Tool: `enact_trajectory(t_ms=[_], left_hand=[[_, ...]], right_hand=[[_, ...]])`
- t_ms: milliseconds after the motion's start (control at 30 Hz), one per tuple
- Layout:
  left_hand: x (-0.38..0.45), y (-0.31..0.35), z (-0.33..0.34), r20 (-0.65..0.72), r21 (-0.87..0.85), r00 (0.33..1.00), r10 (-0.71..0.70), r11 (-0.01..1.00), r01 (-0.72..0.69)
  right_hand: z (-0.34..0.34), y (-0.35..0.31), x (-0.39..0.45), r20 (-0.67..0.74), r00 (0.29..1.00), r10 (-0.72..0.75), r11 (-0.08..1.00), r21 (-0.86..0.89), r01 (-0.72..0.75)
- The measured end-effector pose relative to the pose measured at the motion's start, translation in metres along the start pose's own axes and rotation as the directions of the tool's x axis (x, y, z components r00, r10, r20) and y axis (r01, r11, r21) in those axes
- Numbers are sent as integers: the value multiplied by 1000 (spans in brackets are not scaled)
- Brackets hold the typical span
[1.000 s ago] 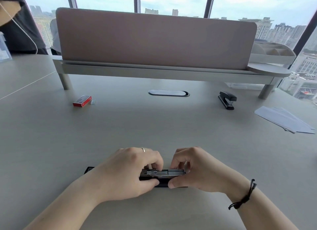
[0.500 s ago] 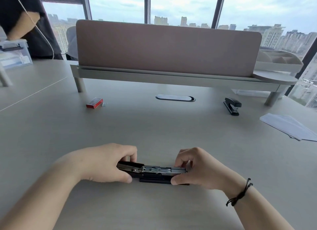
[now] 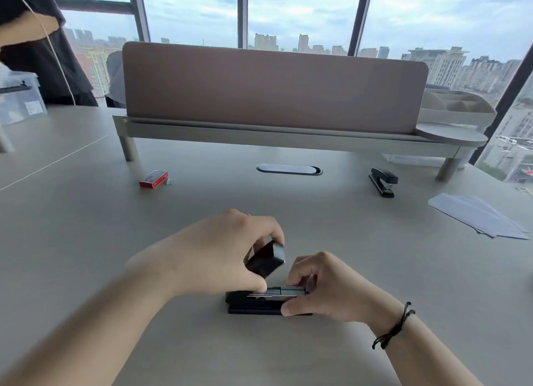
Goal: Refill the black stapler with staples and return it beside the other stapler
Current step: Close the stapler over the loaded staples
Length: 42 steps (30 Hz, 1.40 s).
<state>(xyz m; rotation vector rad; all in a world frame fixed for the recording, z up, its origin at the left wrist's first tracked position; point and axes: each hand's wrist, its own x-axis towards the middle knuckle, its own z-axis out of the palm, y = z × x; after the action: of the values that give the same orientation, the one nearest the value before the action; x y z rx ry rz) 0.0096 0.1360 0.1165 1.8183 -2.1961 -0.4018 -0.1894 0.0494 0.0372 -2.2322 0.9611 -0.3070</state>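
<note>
While both hands' grip holds one stapler [image 3: 261, 300], a second stapler [image 3: 383, 180] lies apart; one staple box [image 3: 153, 179].

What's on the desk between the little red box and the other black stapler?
In the head view, only the oval cable port lies between the red box and other stapler.

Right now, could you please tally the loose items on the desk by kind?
Staplers: 2, the black stapler in both hands and the other stapler.
Staple boxes: 1, the red box.
Paper stacks: 1, white sheets.
Total: 4.
</note>
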Motion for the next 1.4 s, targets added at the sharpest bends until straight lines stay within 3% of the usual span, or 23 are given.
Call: enact_trajectory(t_ms=[167, 267, 533, 667, 833, 1000, 1400], left_hand=[[5, -18, 33, -68, -367, 998, 5, 930, -30], [4, -23, 54, -95, -437, 995, -12, 899, -31], [7, -30, 77, -107, -441, 994, -8, 897, -41], [5, -31, 82, -134, -462, 991, -28, 886, -37], [6, -33, 83, -122, -469, 992, -29, 883, -32], [7, -34, 85, -112, -451, 994, -11, 892, -41], [7, -38, 85, -126, -460, 992, 18, 885, -74]], right_hand=[[2, 3, 3, 27, 1000, 9, 999, 48, -10], [2, 5, 3, 35, 999, -4, 998, 69, 1], [-2, 6, 2, 36, 999, 5, 999, 36, -6], [-17, 4, -7, 130, 991, -6, 990, 139, -12], [-22, 5, -8, 24, 1000, -1, 944, 330, -7], [-22, 6, -6, 70, 996, 59, 936, 342, -79], [-21, 5, -7, 90, 995, 43, 938, 338, -71]])
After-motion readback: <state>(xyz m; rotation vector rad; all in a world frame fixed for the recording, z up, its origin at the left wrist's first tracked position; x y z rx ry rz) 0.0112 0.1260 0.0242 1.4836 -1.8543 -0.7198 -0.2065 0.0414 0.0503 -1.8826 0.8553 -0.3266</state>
